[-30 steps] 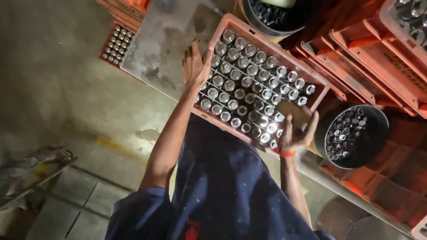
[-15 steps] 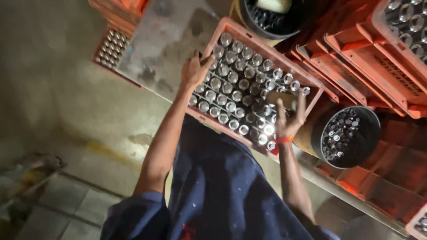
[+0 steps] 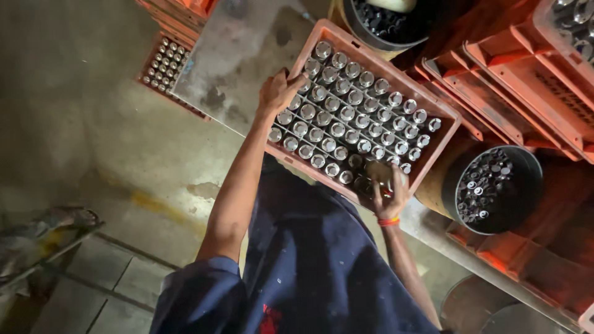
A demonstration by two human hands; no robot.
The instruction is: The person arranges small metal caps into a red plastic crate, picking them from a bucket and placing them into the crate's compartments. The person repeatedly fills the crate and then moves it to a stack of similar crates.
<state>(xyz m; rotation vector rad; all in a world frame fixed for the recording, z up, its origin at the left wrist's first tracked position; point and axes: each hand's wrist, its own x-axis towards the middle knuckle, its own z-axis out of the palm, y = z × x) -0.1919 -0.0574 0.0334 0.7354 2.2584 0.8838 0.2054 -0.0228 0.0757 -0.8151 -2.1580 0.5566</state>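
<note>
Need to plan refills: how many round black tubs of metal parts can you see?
2. One black tub sits right of the orange crate, by the right hand; another tub is at the top edge, partly cut off. Others may be hidden.

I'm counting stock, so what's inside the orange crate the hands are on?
The orange crate holds rows of small shiny metal cylinders standing upright. The right hand covers a few at the near corner; the left hand grips the rim. The crate's floor is hidden.

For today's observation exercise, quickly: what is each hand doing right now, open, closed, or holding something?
Left hand: curled over the edge of the orange crate, gripping it.
Right hand: fingers spread, resting on the metal cylinders; grasp cannot be told.
</note>
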